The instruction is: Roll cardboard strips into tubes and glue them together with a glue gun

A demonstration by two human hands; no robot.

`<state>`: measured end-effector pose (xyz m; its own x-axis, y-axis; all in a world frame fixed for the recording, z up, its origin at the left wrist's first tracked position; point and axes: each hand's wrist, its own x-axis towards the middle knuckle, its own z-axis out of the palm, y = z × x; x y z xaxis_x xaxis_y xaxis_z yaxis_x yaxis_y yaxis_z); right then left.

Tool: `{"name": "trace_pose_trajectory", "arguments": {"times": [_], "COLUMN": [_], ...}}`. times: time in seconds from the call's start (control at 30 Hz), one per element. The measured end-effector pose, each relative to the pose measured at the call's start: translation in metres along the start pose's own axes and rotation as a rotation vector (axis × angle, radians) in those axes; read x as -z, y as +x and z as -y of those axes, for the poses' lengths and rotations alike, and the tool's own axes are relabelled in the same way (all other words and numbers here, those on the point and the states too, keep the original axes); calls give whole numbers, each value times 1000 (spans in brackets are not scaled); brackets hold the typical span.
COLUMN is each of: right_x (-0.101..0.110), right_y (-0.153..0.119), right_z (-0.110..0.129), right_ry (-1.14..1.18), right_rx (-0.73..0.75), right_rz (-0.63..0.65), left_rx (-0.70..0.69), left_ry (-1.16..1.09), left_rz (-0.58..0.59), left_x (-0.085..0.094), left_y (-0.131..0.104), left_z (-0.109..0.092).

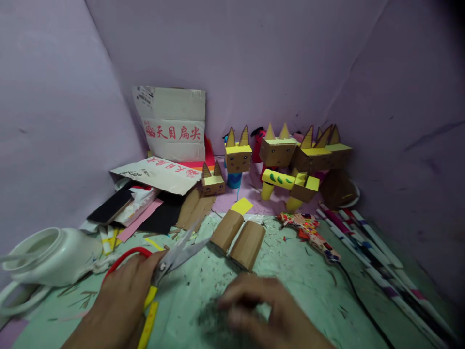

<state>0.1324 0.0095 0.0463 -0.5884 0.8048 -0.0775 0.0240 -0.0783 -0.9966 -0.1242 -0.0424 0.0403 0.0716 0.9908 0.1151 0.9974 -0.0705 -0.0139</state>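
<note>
My left hand is closed on a pair of scissors at the lower left. The blades stand apart and point toward two brown cardboard rolls, which lie side by side. A red handle loop shows behind the hand, and a yellow piece shows beneath it. At the bottom centre my right hand hovers with bent fingers, blurred by motion. Its fingertips are close together near a dark smudge on the green surface; whether they hold anything is not clear.
Behind stand cardboard animal heads and a yellow figure. A patterned glue gun with a black cord and several markers lie right. A white jug, stacked card and a yellow paper square are also there.
</note>
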Motion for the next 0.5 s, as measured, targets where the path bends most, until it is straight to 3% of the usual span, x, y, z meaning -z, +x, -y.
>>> {"name": "trace_pose_trajectory", "arguments": {"times": [0.07, 0.1, 0.17, 0.27, 0.5], "right_x": [8, 11, 13, 6, -8], "right_y": [5, 7, 12, 18, 24], "right_z": [3, 5, 6, 4, 0], "right_ry": [124, 192, 261, 164, 69], "right_rx": [-112, -172, -247, -262, -260], "right_rz": [-237, -294, -228, -125, -210], "left_rx": [-62, -105, -182, -255, -327], "left_ry": [159, 242, 362, 458, 493], "left_rz": [-21, -42, -107, -188, -235], "left_x": [4, 5, 6, 8, 19], "left_y": [0, 0, -1, 0, 1], "left_z": [-5, -9, -18, -28, -31]}}
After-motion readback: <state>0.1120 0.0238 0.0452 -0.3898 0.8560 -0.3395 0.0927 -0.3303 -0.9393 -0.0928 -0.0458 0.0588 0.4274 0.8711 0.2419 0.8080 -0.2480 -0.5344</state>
